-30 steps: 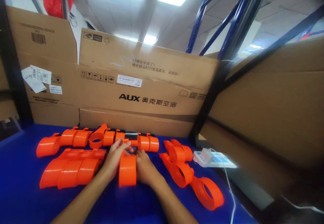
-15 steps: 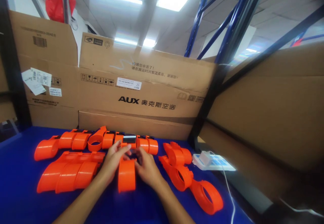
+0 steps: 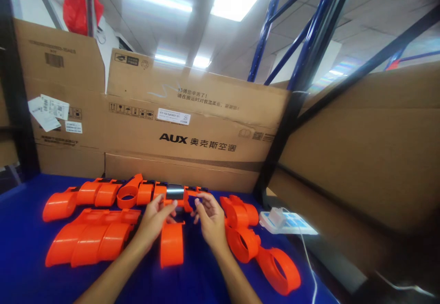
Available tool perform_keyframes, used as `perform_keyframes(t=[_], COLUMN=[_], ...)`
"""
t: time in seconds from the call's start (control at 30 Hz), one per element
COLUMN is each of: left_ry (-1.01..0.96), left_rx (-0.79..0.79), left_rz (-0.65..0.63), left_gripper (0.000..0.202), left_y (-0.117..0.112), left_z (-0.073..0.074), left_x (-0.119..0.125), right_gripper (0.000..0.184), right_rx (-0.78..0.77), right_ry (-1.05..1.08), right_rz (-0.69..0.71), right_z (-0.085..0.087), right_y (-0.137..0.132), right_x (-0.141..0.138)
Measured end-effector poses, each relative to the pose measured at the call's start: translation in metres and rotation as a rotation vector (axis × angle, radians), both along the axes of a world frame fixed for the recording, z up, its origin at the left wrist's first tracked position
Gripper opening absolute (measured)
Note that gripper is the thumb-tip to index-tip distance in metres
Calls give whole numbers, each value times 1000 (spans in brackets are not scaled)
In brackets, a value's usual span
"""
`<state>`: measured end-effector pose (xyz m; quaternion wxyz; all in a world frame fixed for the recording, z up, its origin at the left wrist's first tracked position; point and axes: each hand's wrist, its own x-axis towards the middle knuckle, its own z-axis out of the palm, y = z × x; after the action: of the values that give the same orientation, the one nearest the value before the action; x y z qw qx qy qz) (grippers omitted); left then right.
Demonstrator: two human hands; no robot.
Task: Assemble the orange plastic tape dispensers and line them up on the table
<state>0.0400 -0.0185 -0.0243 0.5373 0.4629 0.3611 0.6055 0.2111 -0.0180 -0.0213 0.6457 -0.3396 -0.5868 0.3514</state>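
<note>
An orange plastic tape dispenser (image 3: 172, 245) stands in front of me with its round body towards me. My left hand (image 3: 156, 217) is at its far upper end, thumb and fingers bent around that end, which they partly hide. To the right, my right hand (image 3: 210, 217) is raised apart from the dispenser. Its thumb and fingertips are drawn together near a small dark patch; whether they pinch a part is unclear. Just beyond the hands lies a dark roll with a ribbed, shiny face (image 3: 175, 191), among a back row of orange dispensers (image 3: 106, 194).
More orange dispensers (image 3: 87, 244) lie nested at the left, and several others (image 3: 280, 269) at the right on the blue tabletop (image 3: 144, 285). A white power strip (image 3: 288, 222) with a plug and cable sits at the right edge. Cardboard panels (image 3: 137, 139) stand behind, beside a dark rack post (image 3: 275, 157).
My right hand has drawn away from the tape dispenser, up and to the right. My left hand stays at the dispenser. The whole view has shifted slightly.
</note>
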Motion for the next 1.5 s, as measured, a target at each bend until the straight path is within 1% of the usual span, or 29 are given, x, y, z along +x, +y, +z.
perform_keyframes(t=[0.13, 0.27, 0.47, 0.53, 0.7, 0.8, 0.93, 1.07, 1.23, 1.4, 1.5], left_ry=[24, 54, 72, 84, 95, 93, 87, 85, 76, 83, 83], left_rx=[34, 56, 77, 84, 102, 106, 95, 64, 63, 65, 60], left_rz=[-13, -37, -64, -72, -65, -66, -86, -107, -91, -84, -91], left_gripper=[42, 38, 37, 38, 42, 41, 41, 43, 44, 41, 42], left_y=[-3, -5, -7, -7, -6, -6, -6, -7, -7, -7, -7], left_z=[1, 1, 1, 1, -1, -2, -2, -1, 0, 0, 0], left_x=[3, 4, 5, 5, 6, 5, 5, 6, 7, 7, 7], right_gripper=[25, 24, 20, 16, 9, 6, 9, 10, 8, 7, 5], right_rx=[-25, -19, 68, 123, 260, 323, 382, 446, 524, 561, 558], right_ry=[37, 76, 102, 35, -252, -400, -556, -609, -640, -702, -729], right_rz=[37, 56, -5, -45, -185, -200, -182, -193, -219, -257, -264], right_z=[0, 0, 0, -2, -4, -3, -2, -2, -1, -3, -4], right_y=[-5, -10, -9, -8, -7, -7, -8, -8, -7, -4, -3], right_x=[-7, -13, -14, -12, -7, -3, 3, 6, 9, 10, 10])
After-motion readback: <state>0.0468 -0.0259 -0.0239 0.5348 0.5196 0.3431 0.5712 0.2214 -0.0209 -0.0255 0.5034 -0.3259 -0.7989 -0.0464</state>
